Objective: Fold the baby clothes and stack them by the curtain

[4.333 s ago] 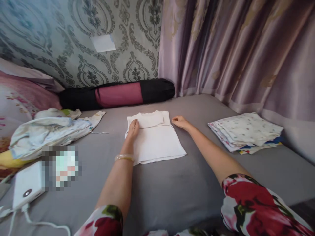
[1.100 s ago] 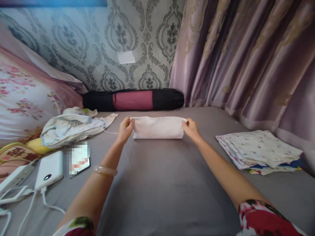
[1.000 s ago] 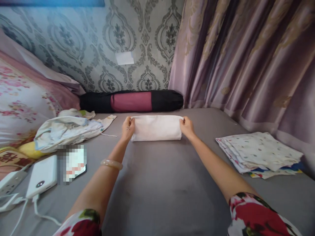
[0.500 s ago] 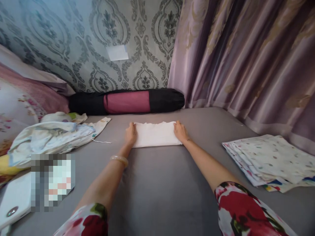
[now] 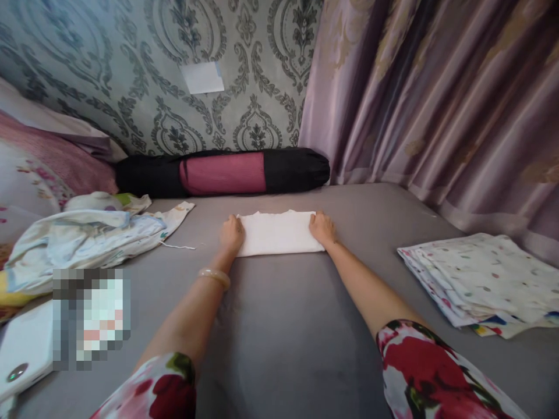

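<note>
A folded white cloth lies in a wide rectangle on the grey bed sheet, its far edge slightly wavy. My left hand is closed on the cloth's left end, thumb toward the far corner. At the opposite end my right hand grips the right edge, fingers curled. A pale bangle circles my left wrist. What the undersides of my fingers do is hidden.
On the right lies a stack of folded printed cloths. Crumpled baby clothes and a white device are at left, beside a blurred patch. A black and maroon roll rests along the wall; curtains hang at right.
My hands still hold both ends of the white cloth, which stays almost in place. The camera view has shifted slightly, with the wall and roll appearing a little higher.
</note>
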A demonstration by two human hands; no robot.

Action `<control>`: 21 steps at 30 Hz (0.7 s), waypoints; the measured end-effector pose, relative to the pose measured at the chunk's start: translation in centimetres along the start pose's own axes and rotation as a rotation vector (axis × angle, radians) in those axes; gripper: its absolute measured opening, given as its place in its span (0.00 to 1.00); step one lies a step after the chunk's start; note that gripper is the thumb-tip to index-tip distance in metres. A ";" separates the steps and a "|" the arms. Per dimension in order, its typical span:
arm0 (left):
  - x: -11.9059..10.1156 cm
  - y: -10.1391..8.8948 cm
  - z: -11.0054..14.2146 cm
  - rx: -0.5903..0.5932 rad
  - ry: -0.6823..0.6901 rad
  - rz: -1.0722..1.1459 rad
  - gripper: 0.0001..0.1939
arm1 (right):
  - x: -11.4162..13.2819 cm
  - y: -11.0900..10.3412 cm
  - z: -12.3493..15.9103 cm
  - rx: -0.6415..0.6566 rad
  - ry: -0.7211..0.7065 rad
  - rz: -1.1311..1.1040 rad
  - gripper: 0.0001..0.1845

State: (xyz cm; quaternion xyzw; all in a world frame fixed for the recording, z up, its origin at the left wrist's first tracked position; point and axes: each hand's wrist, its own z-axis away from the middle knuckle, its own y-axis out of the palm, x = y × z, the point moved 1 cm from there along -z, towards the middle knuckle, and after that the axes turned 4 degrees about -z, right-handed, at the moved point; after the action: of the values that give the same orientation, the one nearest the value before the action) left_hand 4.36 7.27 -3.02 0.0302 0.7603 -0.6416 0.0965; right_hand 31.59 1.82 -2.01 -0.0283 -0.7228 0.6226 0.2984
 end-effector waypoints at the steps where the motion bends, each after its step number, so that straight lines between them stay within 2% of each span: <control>1: -0.1 -0.1 0.0 0.002 -0.016 -0.004 0.20 | 0.1 0.0 0.0 0.003 0.011 -0.008 0.19; 5: 0.0 -0.5 -0.1 0.012 -0.083 0.044 0.18 | 0.1 -0.2 -0.5 0.014 0.032 -0.031 0.19; 8: 0.6 -1.0 -0.1 0.083 -0.152 0.106 0.19 | -0.3 -0.8 -1.2 0.102 0.022 -0.056 0.20; 10: 0.8 -1.4 0.2 0.063 -0.150 0.104 0.20 | -0.5 -1.4 -1.3 0.163 0.022 -0.074 0.21; 11: 0.7 -1.7 0.5 0.015 -0.121 0.084 0.20 | -0.4 -1.7 -1.1 0.151 0.020 -0.072 0.22; 13: 0.0 -2.0 1.4 -0.105 -0.009 0.030 0.20 | 0.3 -2.0 -0.1 0.042 -0.015 -0.042 0.22; 15: -1.5 -2.1 2.4 -0.142 0.150 -0.009 0.20 | 1.8 -1.8 1.5 -0.070 -0.135 -0.005 0.22; 18: -4.5 -1.6 3.8 -0.034 0.361 -0.011 0.21 | 4.8 -0.4 3.8 0.008 -0.439 -0.003 0.23; 21: -6.6 -1.0 4.7 0.057 0.387 -0.010 0.24 | 6.8 1.4 5.0 0.108 -0.576 0.015 0.26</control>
State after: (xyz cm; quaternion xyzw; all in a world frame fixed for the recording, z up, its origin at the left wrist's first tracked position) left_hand 11.18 2.99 -1.61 0.1521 0.7464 -0.6454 -0.0556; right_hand 23.26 0.56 -0.83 0.1603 -0.7433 0.6448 0.0774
